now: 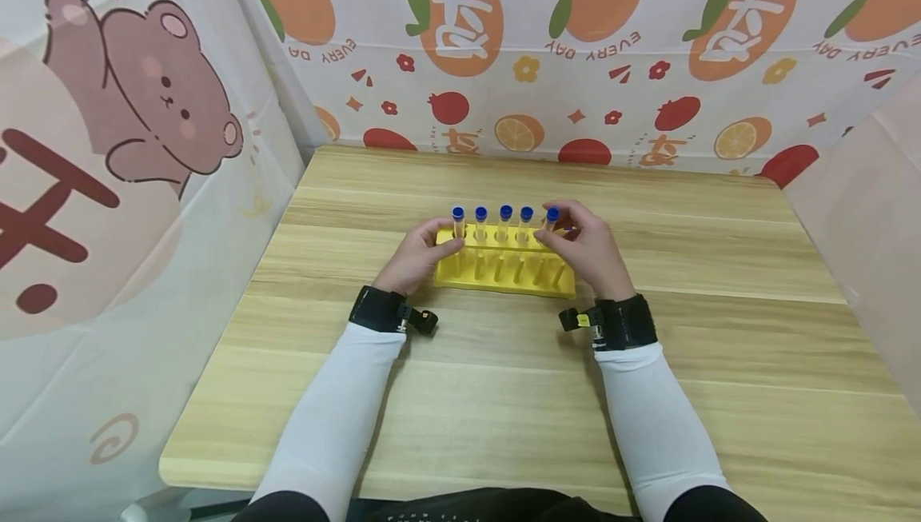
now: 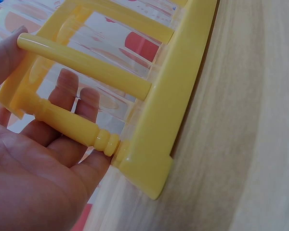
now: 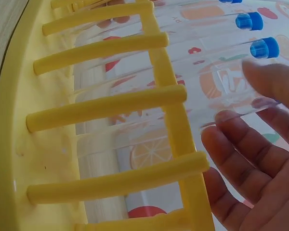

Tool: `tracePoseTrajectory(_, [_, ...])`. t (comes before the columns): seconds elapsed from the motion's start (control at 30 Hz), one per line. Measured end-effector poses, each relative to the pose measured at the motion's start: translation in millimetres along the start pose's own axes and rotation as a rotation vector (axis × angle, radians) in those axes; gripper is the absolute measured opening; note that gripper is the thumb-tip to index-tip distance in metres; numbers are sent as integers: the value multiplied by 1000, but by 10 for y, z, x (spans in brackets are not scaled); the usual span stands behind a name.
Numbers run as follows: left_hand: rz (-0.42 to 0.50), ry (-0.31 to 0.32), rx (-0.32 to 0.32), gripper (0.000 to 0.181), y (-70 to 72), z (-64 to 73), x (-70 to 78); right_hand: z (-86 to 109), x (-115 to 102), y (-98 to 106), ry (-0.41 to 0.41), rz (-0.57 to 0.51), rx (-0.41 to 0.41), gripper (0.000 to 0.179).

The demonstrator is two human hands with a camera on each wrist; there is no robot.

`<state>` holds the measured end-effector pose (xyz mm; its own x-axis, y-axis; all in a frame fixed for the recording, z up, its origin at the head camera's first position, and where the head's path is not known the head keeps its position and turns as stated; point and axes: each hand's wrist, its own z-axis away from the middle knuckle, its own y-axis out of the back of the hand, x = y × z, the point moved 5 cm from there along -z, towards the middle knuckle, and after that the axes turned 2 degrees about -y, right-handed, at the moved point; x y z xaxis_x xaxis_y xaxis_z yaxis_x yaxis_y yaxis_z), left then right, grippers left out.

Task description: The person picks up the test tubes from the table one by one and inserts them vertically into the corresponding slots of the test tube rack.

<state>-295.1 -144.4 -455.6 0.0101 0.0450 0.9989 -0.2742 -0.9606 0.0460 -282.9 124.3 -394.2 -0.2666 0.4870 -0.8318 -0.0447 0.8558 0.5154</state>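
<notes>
A yellow test tube rack (image 1: pixel 504 286) stands on the wooden table, holding several clear test tubes with blue caps (image 1: pixel 506 211) in a row. At the rack's left end, my left hand (image 1: pixel 420 254) grips it; in the left wrist view the fingers (image 2: pixel 67 89) curl behind the yellow end post (image 2: pixel 70 125). My right hand (image 1: pixel 586 246) is at the rightmost test tube (image 1: pixel 551 221), holding it near the top between thumb and fingers. Its cap is hidden by the thumb (image 3: pixel 269 82) in the right wrist view. That tube's lower part sits in the rack.
The light wooden table (image 1: pixel 496 402) extends around the rack on all sides. Behind it hangs a white cloth (image 1: pixel 532 98) printed with fruit, and another cloth (image 1: pixel 165 266) with a bear hangs at the left.
</notes>
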Motion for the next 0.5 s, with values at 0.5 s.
tracePoseTrajectory(0.5, [-18,-4,2,30,10,-1,-11,-23,121,296,-22,-76,116,44])
